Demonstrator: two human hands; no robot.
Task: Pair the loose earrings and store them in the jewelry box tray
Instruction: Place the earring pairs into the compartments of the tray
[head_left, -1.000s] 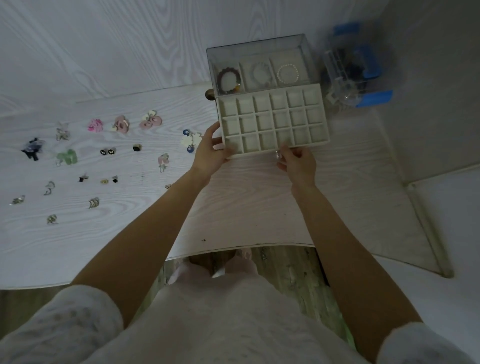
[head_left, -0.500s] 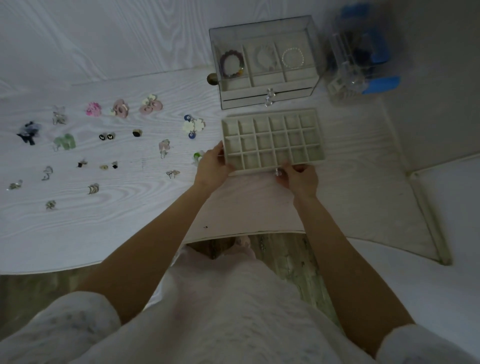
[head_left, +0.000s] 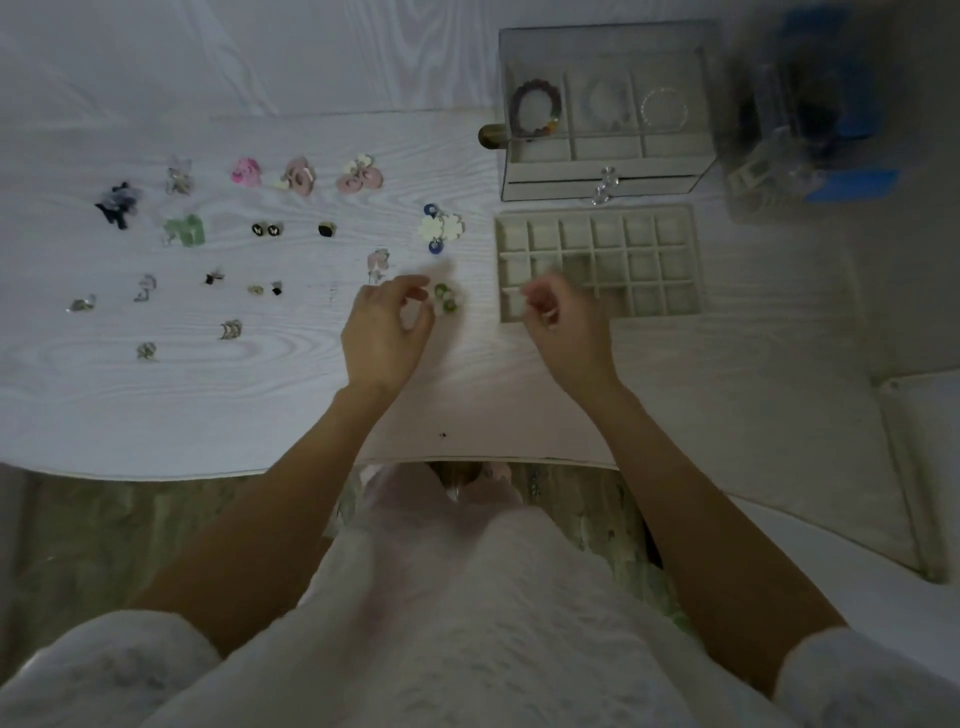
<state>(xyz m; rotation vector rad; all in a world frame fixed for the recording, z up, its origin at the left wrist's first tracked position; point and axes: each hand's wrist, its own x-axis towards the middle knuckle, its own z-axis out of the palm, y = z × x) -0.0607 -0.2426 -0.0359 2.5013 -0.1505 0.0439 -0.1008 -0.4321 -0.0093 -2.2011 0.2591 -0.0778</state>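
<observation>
The beige tray (head_left: 693, 260) with a grid of small compartments lies flat on the white table, in front of the jewelry box (head_left: 602, 171). Its compartments look empty. My right hand (head_left: 566, 317) hovers over the tray's front left corner, fingers curled and apart, holding nothing. Just left of a green and white earring pair (head_left: 445, 300) is my left hand (head_left: 387, 325), fingers loosely bent, empty. Several loose earrings are spread over the table's left half, among them white flowers with blue beads (head_left: 440, 228) and pink ones (head_left: 298, 175).
The jewelry box holds three bracelets (head_left: 535, 109) in its top section under a clear lid. A blurred clear and blue container (head_left: 815, 119) stands at the far right. The table's front edge (head_left: 208, 470) runs just ahead of my lap.
The tray was pulled out of the jewelry box and set down on the table. Both hands have let go of it; my left hand moved left toward the green earrings.
</observation>
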